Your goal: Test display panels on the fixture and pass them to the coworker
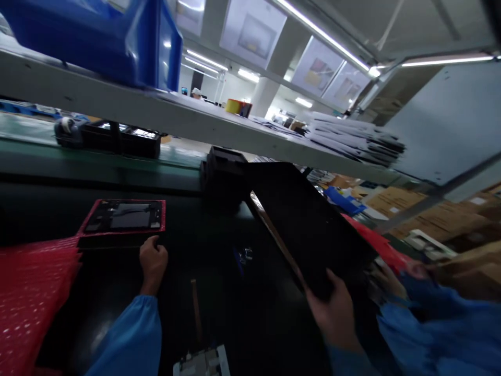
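Observation:
My right hand grips the lower edge of a large flat black panel, thumb on its face. The panel is tilted, and a shiny strip runs along its left edge. My left hand is curled closed at the front right corner of a black block. On that block lies a flat dark device with a grey screen-like area, edged by pink bubble wrap. Whatever the left fingers hold, if anything, is hidden. A thin brown flex cable and a pale circuit-like part lie on the dark table between my hands.
Pink bubble wrap sheets lie at left. Black blocks stack at the back. Overhead runs a shelf with a blue bin and stacked white sheets. At right, a co-worker's hand and blue sleeves are close to the panel.

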`<state>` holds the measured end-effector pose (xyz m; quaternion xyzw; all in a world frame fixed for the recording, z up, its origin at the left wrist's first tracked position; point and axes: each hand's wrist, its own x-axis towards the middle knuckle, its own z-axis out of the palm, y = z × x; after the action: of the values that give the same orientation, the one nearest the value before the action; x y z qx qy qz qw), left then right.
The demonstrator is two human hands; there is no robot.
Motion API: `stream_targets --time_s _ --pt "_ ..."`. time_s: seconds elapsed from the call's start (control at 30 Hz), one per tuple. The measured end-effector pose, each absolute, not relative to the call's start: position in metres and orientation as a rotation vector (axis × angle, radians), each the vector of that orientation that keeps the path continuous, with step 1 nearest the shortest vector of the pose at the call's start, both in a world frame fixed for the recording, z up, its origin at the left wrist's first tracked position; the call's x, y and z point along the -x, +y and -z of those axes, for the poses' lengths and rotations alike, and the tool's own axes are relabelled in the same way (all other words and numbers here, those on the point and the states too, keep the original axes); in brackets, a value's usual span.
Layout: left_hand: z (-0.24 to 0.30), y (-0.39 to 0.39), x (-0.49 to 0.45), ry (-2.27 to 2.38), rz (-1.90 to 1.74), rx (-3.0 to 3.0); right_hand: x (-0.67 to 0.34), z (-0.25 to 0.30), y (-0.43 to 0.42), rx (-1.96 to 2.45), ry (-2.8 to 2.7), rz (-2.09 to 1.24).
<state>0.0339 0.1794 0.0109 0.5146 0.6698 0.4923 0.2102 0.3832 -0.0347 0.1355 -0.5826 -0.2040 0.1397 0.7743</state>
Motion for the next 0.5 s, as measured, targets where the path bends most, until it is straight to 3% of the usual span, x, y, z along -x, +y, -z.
stream_targets --time_s 0.2,0.3,0.4,0.5 --pt "-0.005 0.184 -0.038 1.855 -1.333 -1.488 -0.369 -0.219 0.18 1.263 -0.678 -0.498" --pt "-0.008 0.185 -0.038 1.846 -1.298 -1.497 -0.346 -0.235 0.258 1.325 -0.777 -0.612" --pt "-0.012 0.185 -0.036 1.872 -1.268 -1.479 -0.318 -0.22 0.278 1.416 -0.849 -0.704" --pt "-0.013 0.185 -0.035 1.87 -1.25 -1.487 -0.305 -0.194 0.234 1.491 -0.932 -0.685"
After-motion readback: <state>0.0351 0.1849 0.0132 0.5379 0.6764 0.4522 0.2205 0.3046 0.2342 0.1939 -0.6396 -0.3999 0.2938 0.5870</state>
